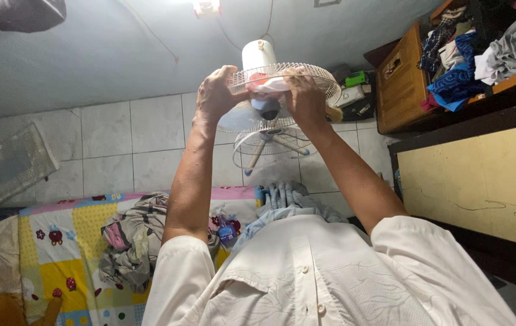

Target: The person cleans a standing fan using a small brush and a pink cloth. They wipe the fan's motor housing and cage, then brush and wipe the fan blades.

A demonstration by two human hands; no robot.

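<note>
A white electric fan (259,54) lies in front of me with its rear wire guard (315,75) facing up. My left hand (215,90) grips the guard's left rim. My right hand (306,99) presses a white and pink cloth (268,84) on the guard above the grey-blue hub (267,108). Pale, translucent blades (237,118) show under the hub. Something tan, like a brush (333,113), sticks out beside my right wrist. A second, loose wire guard (270,145) lies on the tiled floor below the fan.
A mattress with a colourful patterned sheet (70,241) carries crumpled clothes (131,241) and a small blue bottle (227,230). A bluish cloth (288,199) lies near my chest. To the right are a wooden cabinet (400,84) with piled clothes and a dark-framed yellow panel (475,181).
</note>
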